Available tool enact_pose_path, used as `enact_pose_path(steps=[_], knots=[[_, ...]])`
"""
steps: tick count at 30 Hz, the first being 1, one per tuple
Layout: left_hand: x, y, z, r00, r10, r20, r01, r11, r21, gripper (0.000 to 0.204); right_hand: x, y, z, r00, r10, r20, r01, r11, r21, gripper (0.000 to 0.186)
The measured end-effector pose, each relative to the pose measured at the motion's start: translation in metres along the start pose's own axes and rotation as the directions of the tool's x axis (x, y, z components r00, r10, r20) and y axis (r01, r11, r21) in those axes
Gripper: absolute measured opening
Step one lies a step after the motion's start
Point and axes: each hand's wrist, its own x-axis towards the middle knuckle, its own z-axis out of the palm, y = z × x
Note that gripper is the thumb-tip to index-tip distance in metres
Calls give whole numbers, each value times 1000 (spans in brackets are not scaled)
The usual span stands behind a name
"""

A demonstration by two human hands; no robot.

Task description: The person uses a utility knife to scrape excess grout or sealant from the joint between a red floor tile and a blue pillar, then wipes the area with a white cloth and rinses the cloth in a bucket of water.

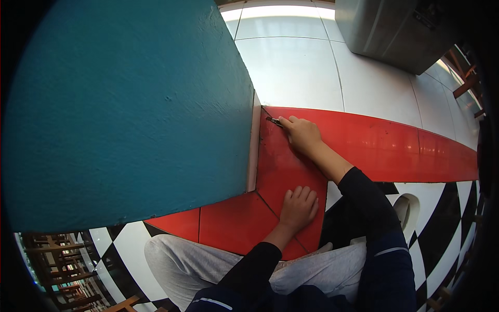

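There are two hands, a left hand [300,209] and a right hand [302,134], plus two dark sleeves [370,200] and two grey trouser legs [195,262]. One small tool [273,121] shows, along with one blue-green wall [130,119], one pale strip [253,151] and one grey case [392,31] with one clasp [428,14]. Red tiles [364,138] come to at least five. The plain white tiles [286,67] number several, the black tiles [446,229] many — both cut off by the edges. Wooden chairs [60,255], more than one, bunch too tightly to count.
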Motion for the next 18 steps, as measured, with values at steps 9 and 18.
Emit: enact_pose_path(steps=[9,18], knots=[[-3,-2,3,1000,-16,4,16,1000,-10,13,4,-7,4,1000,16,10,-16,1000,14,22],[-1,1,3,1000,-8,5,8,1000,-8,14,15,0,11,999,28,-22,-29,999,-18,23]])
